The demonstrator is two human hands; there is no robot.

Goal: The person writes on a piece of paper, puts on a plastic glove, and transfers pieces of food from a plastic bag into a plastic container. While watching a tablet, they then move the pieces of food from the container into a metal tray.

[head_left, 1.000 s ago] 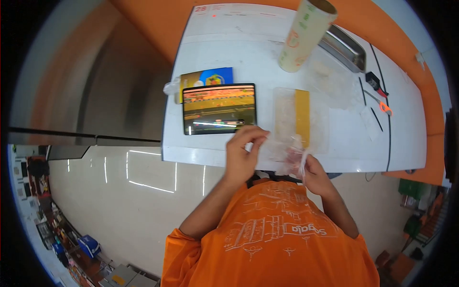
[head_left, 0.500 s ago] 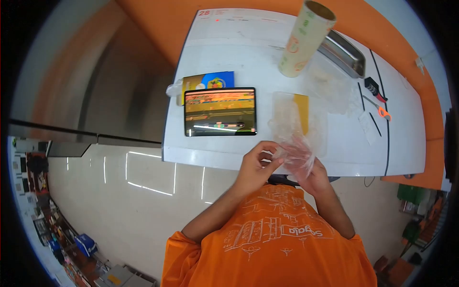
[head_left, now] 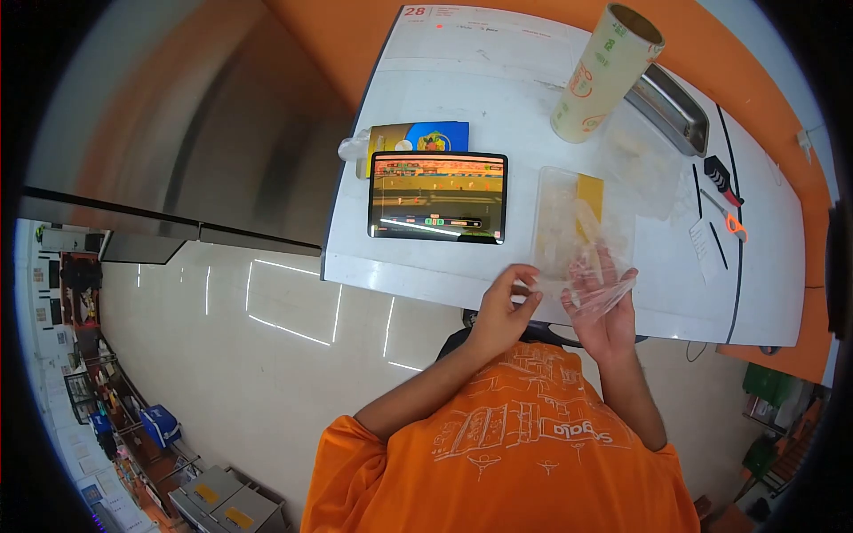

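Note:
A clear disposable plastic glove [head_left: 597,298] hangs loosely over the fingers of my right hand [head_left: 607,324], which are stretched out and apart inside it. The glove's limp finger parts trail upward over the table. To its left, the thumb and fingers of my left hand [head_left: 508,306] pinch the glove's thin edge. Just beyond both hands lies a flat translucent plastic container [head_left: 549,209] with a yellow strip [head_left: 589,200] on its right side. The glove partly covers the near end of this container.
A tablet [head_left: 437,200] showing a video lies left of the container, with a yellow and blue box [head_left: 449,136] behind it. At the back stand a large plastic-film roll [head_left: 597,84] and a metal tray [head_left: 680,120]. Orange-handled scissors [head_left: 734,224] and a black-and-red tool [head_left: 721,178] lie right.
My right hand's fingers have pushed up into the glove and spread, where it was bunched around them before. My left hand stays pinched at the edge. The whole view has shifted slightly.

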